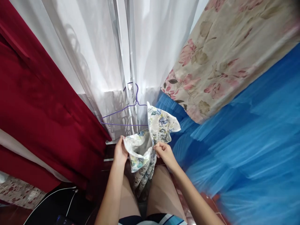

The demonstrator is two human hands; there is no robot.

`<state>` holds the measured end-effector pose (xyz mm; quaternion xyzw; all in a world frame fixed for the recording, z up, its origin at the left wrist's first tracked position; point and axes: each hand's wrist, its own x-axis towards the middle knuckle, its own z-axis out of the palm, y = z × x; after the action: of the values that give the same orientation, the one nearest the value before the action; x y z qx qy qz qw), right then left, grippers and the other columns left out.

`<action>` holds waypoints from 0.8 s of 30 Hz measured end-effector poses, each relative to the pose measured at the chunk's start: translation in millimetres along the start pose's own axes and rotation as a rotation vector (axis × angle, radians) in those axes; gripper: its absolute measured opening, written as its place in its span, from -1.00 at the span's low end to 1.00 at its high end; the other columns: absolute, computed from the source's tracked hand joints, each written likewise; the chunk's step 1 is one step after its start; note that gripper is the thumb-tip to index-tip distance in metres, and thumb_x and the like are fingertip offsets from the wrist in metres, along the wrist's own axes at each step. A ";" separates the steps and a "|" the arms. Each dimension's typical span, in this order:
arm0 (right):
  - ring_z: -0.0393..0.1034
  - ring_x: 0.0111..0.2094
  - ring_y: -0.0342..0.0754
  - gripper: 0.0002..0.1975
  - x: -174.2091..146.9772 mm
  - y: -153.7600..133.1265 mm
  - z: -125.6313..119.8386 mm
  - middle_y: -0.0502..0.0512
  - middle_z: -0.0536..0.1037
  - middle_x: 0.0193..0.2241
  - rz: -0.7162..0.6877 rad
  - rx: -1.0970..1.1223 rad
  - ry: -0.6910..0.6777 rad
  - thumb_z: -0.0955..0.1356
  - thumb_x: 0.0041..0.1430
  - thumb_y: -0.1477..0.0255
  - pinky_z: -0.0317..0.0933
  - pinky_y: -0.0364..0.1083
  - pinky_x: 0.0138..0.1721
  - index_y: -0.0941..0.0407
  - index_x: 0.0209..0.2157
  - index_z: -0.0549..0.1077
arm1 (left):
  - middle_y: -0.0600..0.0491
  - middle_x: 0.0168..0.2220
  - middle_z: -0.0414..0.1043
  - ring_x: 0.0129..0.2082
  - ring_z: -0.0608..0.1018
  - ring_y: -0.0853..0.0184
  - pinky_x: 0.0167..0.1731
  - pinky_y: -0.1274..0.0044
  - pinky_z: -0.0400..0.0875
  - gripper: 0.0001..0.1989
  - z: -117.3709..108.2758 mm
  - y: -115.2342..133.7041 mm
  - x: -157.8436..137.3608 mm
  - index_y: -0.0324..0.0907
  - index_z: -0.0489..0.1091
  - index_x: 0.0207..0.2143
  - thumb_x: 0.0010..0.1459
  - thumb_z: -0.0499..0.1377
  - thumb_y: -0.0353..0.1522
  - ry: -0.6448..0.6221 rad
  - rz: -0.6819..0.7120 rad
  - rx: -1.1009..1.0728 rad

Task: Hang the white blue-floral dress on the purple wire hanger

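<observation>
A white garment with a blue and yellow floral print hangs by one side on a purple clothes hanger. The hanger's left arm is bare. My left hand pinches the garment's loose left edge, below the hanger. Close to the garment's middle, my right hand grips the cloth between thumb and fingers. Between the hands the garment gapes, and its pale inside shows. Its lower part drops in folds between my legs.
White curtains hang in front, parted by a pale vertical frame. Red curtain cloth is at left; a beige floral cloth and blue tulle are at right. A white cable lies on a black surface at lower left.
</observation>
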<state>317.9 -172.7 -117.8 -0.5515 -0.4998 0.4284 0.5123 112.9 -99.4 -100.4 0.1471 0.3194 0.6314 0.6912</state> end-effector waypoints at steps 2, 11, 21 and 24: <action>0.10 -0.70 -0.19 -0.71 -0.8 20.1 -13.0 -0.13 0.28 -0.76 0.046 -0.065 0.021 0.33 0.10 0.29 -0.01 -0.18 -0.60 0.06 -0.60 0.20 | 0.05 -0.47 0.42 -0.43 0.50 0.32 -0.34 0.51 0.41 -0.78 14.3 -14.9 -21.7 -0.23 0.41 -0.43 0.03 0.36 -0.30 -0.071 -0.063 -0.023; 0.43 -0.28 0.05 -0.65 -34.2 13.0 -37.9 0.12 0.57 -0.27 -0.048 -0.220 0.149 0.38 0.08 0.12 0.29 -0.01 -0.18 0.10 -0.23 0.45 | 0.11 -0.47 0.24 -0.45 0.30 0.44 -0.41 0.61 0.20 -0.70 59.1 -43.0 -110.7 -0.22 0.36 -0.43 0.26 0.17 -0.18 -0.618 0.006 0.474; 0.49 -0.19 0.12 -0.37 -65.8 -36.8 -7.1 0.21 0.58 -0.28 0.387 0.522 -0.556 0.23 0.14 -0.15 0.33 0.05 -0.13 0.09 -0.10 0.52 | -0.01 -0.11 0.44 -0.05 0.47 0.18 0.05 0.39 0.28 -0.68 36.1 -19.0 -110.0 0.01 0.36 0.02 0.21 0.20 -0.22 -0.648 0.343 0.925; 0.47 -0.26 0.08 -0.45 -69.7 -37.2 -12.4 0.13 0.56 -0.28 0.308 0.347 -0.641 0.49 -0.11 0.03 0.32 0.02 -0.17 0.05 -0.12 0.53 | -0.07 0.06 0.40 0.08 0.42 0.15 0.15 0.36 0.22 -0.60 10.4 -5.0 -102.4 -0.03 0.31 0.13 0.29 0.09 -0.15 -0.837 0.202 1.064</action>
<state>316.6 -244.3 -82.3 -0.3635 -0.4658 0.7290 0.3456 123.4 -197.1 -69.4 0.7274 0.2768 0.3399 0.5279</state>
